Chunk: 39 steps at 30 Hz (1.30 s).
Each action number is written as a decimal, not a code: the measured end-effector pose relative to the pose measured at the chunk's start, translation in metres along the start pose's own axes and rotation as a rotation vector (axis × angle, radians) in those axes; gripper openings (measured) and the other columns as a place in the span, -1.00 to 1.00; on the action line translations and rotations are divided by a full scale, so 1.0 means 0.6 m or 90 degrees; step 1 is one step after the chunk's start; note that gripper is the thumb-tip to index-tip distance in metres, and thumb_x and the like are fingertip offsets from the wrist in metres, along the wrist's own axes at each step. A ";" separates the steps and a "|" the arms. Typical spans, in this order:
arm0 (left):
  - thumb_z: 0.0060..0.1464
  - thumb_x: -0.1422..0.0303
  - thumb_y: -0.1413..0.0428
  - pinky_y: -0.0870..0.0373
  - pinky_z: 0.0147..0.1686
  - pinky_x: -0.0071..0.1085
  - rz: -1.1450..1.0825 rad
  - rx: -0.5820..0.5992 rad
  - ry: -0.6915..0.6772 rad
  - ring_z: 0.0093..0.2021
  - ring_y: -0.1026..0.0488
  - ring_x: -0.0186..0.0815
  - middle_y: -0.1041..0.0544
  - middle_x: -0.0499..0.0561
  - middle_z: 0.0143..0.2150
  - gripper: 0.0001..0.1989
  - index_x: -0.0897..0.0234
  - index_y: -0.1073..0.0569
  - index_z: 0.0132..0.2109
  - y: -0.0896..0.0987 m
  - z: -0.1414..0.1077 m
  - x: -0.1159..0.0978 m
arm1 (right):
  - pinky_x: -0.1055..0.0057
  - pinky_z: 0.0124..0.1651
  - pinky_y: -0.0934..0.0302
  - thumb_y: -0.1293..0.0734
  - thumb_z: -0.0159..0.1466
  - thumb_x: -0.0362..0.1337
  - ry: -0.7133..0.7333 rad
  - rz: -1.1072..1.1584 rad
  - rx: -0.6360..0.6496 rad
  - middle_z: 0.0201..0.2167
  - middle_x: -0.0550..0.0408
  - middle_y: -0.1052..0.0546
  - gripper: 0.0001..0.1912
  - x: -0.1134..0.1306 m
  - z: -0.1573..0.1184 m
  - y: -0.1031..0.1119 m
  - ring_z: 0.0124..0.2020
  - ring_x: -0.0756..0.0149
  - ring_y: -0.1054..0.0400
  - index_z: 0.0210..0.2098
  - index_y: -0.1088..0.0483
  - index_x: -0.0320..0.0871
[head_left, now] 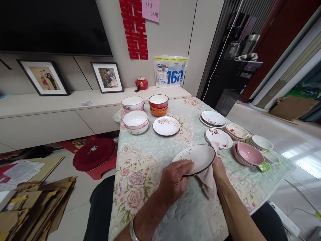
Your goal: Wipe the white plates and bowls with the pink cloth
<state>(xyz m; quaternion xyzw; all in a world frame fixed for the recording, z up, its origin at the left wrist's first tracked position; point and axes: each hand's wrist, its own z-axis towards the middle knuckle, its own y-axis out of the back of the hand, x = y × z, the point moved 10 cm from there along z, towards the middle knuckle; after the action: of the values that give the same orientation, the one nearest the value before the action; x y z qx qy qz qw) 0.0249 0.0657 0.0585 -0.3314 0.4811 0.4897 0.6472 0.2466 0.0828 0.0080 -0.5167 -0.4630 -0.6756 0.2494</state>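
Note:
A white plate with a dark rim (200,157) is held tilted above the flowered tablecloth (140,160). My left hand (177,179) grips its near left edge, thumb and fingers on the rim. At the plate's right edge, my right hand (218,169) holds a pale pink cloth (208,182) against it; the cloth hangs below the plate, and most of those fingers are hidden behind cloth and plate. Beyond the held plate, a similar patterned plate (166,126) lies flat. Right of it is a stack of plates with red flowers (218,138).
White bowls (135,121) and orange and red bowls (158,104) stand at the back left. On the right are more plates (213,118), square dishes (236,131), pink bowls (249,154) and small white bowls (262,142). A red stool (94,154) stands left of the table.

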 end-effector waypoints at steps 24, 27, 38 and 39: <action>-0.02 0.42 -0.24 -0.41 -0.05 -0.27 -0.644 -0.238 0.373 -0.07 -0.52 -0.13 -0.60 0.14 -0.07 -0.54 0.32 -0.43 0.08 -0.013 -0.016 0.138 | -0.17 0.26 0.14 -0.05 0.39 -0.16 0.353 -0.509 0.247 0.33 -0.06 -0.14 -0.52 0.130 -0.072 -0.187 0.35 0.06 0.06 0.26 -0.15 -0.09; 0.02 0.46 -0.19 -0.42 -0.05 -0.26 -0.645 -0.254 0.403 -0.11 -0.53 -0.16 -0.59 0.15 -0.07 -0.54 0.34 -0.40 0.11 -0.010 -0.019 0.148 | -0.13 0.24 0.10 -0.05 0.39 -0.19 0.314 -0.516 0.261 0.31 -0.10 -0.19 -0.54 0.133 -0.044 -0.192 0.32 0.07 0.00 0.25 -0.16 -0.11; -0.01 0.57 -0.13 -0.41 -0.08 -0.28 -0.617 -0.308 0.465 -0.16 -0.54 -0.18 -0.61 0.18 -0.19 -0.56 0.44 -0.40 0.07 -0.002 -0.032 0.158 | 0.11 0.12 -0.12 -0.13 0.31 -0.42 0.321 -0.548 0.137 0.18 -0.23 -0.31 -0.48 0.114 -0.009 -0.143 0.17 0.01 -0.18 0.27 -0.11 -0.26; -0.03 0.57 -0.14 -0.41 -0.08 -0.28 -0.622 -0.305 0.463 -0.17 -0.54 -0.18 -0.61 0.17 -0.19 -0.56 0.44 -0.41 0.06 -0.002 -0.031 0.157 | 0.08 0.13 -0.11 -0.14 0.29 -0.45 0.357 -0.549 0.119 0.21 -0.24 -0.27 -0.48 0.120 -0.021 -0.143 0.19 -0.02 -0.14 0.25 -0.14 -0.26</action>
<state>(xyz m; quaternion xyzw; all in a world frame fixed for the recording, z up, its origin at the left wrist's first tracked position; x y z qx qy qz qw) 0.0262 0.0785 -0.0369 -0.7912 0.3410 0.0899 0.4996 0.1460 0.1201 0.0429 -0.0538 -0.6078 -0.7849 0.1078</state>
